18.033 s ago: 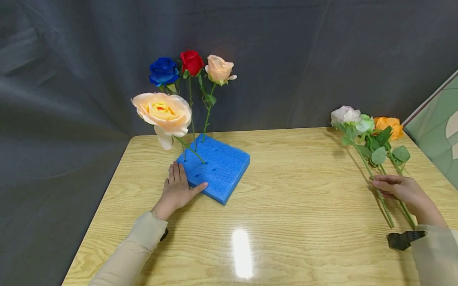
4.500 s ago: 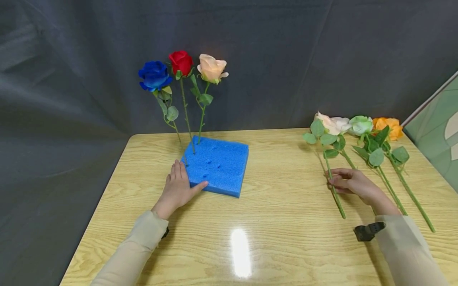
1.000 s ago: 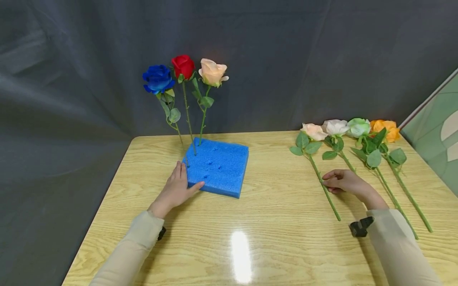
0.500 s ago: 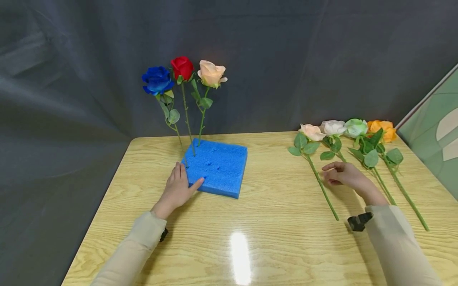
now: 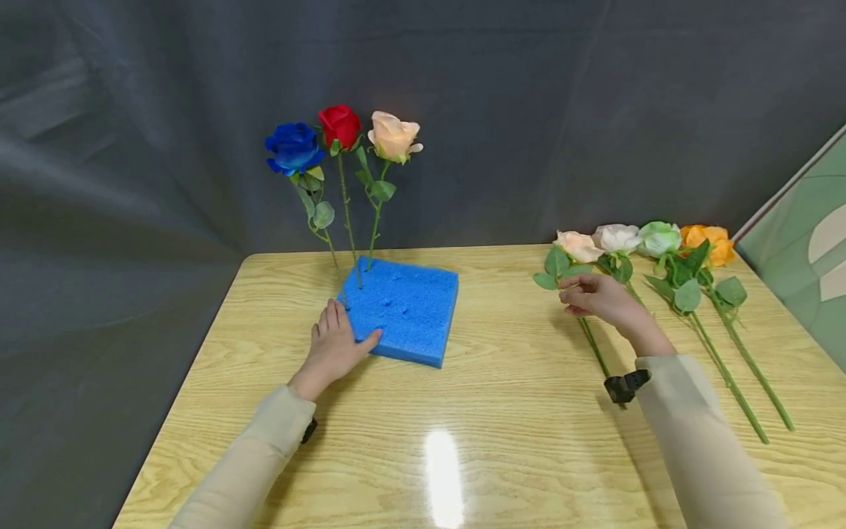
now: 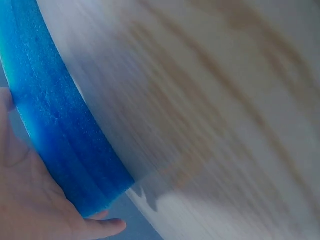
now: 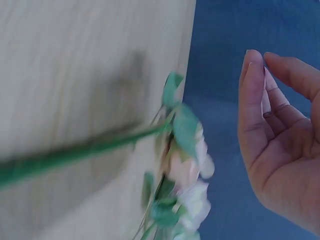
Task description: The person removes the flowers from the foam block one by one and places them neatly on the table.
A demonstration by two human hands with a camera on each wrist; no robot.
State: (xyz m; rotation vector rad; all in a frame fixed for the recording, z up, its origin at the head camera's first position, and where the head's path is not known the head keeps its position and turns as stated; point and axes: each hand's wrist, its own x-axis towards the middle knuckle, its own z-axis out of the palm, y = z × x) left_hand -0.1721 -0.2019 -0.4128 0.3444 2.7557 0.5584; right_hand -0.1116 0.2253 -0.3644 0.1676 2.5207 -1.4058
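My left hand (image 5: 333, 348) lies along the near left side of a blue foam block (image 5: 423, 316), fingers straight, touching it. The left wrist view shows the same foam block (image 6: 60, 105) beside the palm. Three artificial roses stand in the block: a blue rose (image 5: 294, 149), a red rose (image 5: 340, 126) and a peach rose (image 5: 393, 137). Over the stem of a pale peach rose (image 5: 579, 246) lying on the table hovers my right hand (image 5: 604, 300). In the right wrist view that hand (image 7: 280, 130) has loosely bent fingers with nothing between them, apart from the green stem (image 7: 90, 152).
Beside the peach rose lie a white rose (image 5: 617, 238), a green-white rose (image 5: 659, 239) and an orange flower (image 5: 710, 244), stems toward the front. Holes dot the foam. A dark curtain (image 5: 489, 125) hangs behind the wooden table (image 5: 515, 441).
The large peach rose left the foam and was laid right, beside the others, which are now spread apart. The block was turned slightly. My right hand let go and moved left above the stem.
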